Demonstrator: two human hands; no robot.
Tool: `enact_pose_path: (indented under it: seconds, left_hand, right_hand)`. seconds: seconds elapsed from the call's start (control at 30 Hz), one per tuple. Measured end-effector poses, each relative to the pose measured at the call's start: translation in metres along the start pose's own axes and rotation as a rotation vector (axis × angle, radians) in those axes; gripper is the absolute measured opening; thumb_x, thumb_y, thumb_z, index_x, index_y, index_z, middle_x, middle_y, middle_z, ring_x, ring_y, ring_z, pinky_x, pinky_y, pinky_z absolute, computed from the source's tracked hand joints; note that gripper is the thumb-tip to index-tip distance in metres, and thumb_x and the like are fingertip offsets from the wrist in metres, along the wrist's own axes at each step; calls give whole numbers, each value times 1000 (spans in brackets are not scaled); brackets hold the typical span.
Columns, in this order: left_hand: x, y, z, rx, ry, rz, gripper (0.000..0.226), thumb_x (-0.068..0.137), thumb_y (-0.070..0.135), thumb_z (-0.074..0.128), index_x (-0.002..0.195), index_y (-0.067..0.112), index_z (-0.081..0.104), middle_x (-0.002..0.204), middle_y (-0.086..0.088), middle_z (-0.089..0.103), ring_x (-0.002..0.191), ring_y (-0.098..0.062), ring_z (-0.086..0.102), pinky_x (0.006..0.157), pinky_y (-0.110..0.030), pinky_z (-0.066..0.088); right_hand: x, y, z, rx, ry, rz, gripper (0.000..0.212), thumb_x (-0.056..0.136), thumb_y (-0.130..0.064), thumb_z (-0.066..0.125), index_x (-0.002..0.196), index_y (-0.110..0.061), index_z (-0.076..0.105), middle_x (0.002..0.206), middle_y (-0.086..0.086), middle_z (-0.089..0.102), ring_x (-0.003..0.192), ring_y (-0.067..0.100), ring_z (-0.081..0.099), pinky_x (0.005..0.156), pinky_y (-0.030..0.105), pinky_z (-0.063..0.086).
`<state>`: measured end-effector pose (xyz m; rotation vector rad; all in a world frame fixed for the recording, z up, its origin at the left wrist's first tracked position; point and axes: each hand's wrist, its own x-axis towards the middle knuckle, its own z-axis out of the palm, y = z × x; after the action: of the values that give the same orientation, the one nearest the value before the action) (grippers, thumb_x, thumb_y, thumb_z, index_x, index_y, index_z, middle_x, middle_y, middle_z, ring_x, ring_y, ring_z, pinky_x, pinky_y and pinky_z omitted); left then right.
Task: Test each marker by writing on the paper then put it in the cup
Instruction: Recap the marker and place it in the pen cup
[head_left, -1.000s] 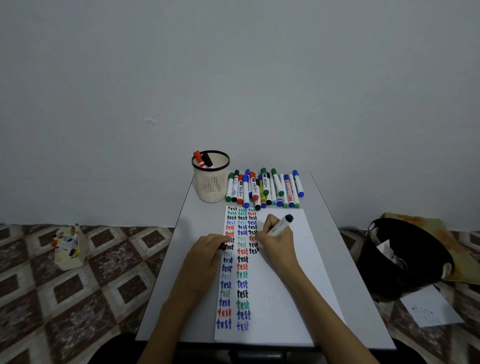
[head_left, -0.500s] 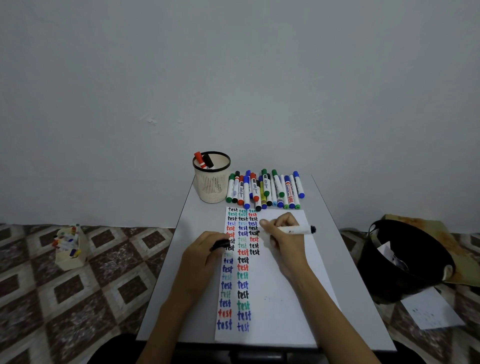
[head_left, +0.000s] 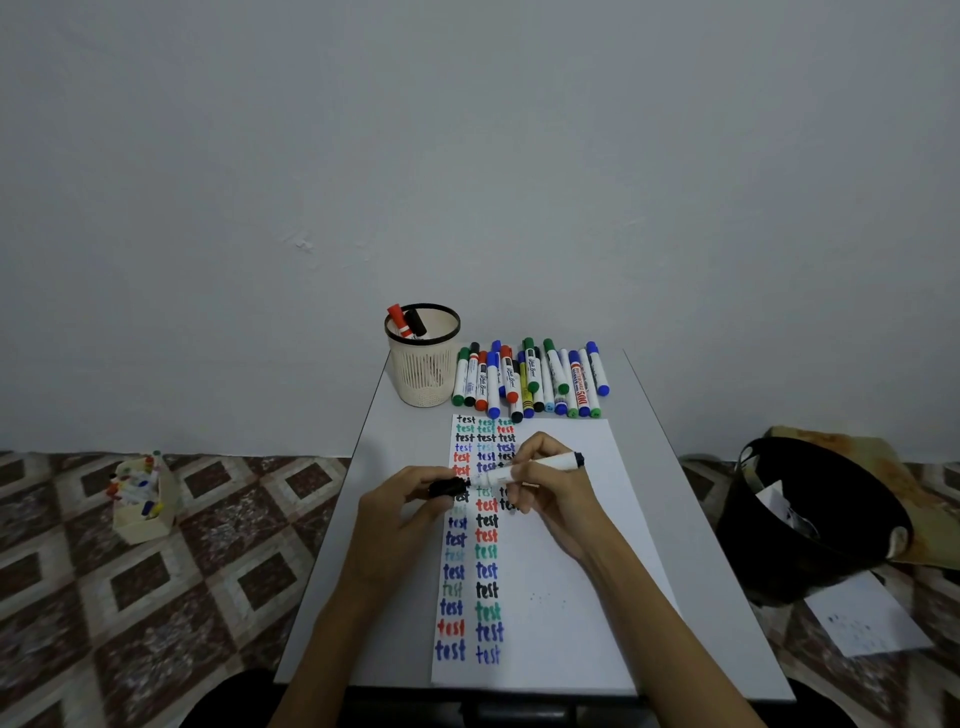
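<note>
My right hand (head_left: 553, 486) grips a white marker with a black end (head_left: 545, 462), held level above the paper (head_left: 566, 597). My left hand (head_left: 402, 506) pinches its black cap (head_left: 448, 487), which meets the marker's tip end. The paper carries columns of the word "test" in several colours. A beige mesh cup with a black rim (head_left: 423, 364) stands at the table's far left, with a red and a black marker in it. A row of several markers (head_left: 530, 379) lies to the right of the cup.
The small grey table (head_left: 395, 597) stands against a plain wall. A black bin (head_left: 810, 519) sits on the floor at the right, with loose paper (head_left: 862, 618) beside it. A small box of markers (head_left: 140, 499) is on the tiled floor at the left.
My right hand stopped writing, lifted the marker and turned it level. My left hand brought the black cap up to the marker's tip.
</note>
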<state>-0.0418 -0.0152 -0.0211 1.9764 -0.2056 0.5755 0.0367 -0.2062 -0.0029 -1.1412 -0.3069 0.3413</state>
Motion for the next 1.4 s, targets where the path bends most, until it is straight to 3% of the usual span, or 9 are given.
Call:
enact_pose_path:
  seconds: [0.13,0.27,0.47,0.67,0.83,1.0,1.13,1.23,1.4]
  left_hand:
    - [0,1,-1,-21,-32,-19,29,82,34,63,104,16,66,100,11,69,94,-7,65,81,-23,54]
    - [1,1,-3,-168,66,-100,23,78,7,68,101,7,68,96,1,72,93,-14,67,81,-23,54]
    - [2,2,-8,-305,146,-219,23,73,-4,71,94,6,70,89,-3,74,86,-16,69,74,-18,53]
    - [2,5,-7,-206,111,-203,27,71,-6,73,85,17,72,82,6,74,80,-12,70,71,-16,54]
    - [1,7,-6,-128,129,-169,28,69,-5,75,84,19,73,81,10,74,78,-8,70,73,-17,54]
    - [0,7,-7,-43,116,-90,30,69,-3,76,89,19,72,80,22,71,79,-4,70,74,-16,54]
    - [1,9,-6,-73,154,-99,32,68,-7,74,87,19,73,82,22,71,81,-3,69,75,-12,52]
    - [2,9,-5,-112,201,-95,27,68,-8,74,88,11,73,86,14,73,82,-5,69,75,-13,51]
    - [1,6,-5,-102,252,-89,26,71,-5,73,94,9,72,90,10,72,84,-5,68,78,-19,54]
  right_hand:
    - [-1,2,2,-42,-56,6,13,74,8,66,78,-3,59,72,25,63,52,27,61,47,28,50]
    - [-3,2,4,-151,-28,4,20,73,11,74,83,0,60,93,25,69,68,29,68,54,29,55]
    - [-3,8,3,-380,-9,-54,20,71,-1,81,90,-1,74,83,16,72,62,22,66,52,28,53]
    - [-4,14,1,-475,-66,-103,18,75,-6,79,94,-4,76,82,9,74,66,19,63,59,28,51]
    - [-3,14,1,-477,-100,-96,12,79,-10,77,90,-4,77,74,16,71,50,18,53,48,26,44]
    - [-3,15,1,-508,-138,-103,10,83,-14,73,87,-5,76,63,6,66,45,18,47,41,23,35]
    - [-4,15,4,-597,-100,-95,10,82,-19,75,90,-14,77,75,1,72,61,19,62,54,30,50]
    - [1,12,7,-731,-86,-157,22,77,-36,76,97,-26,77,88,-5,73,80,17,67,70,41,57]
    - [19,-13,18,-1349,-252,-326,29,79,-45,73,102,-28,75,89,-8,71,77,8,54,65,28,44]
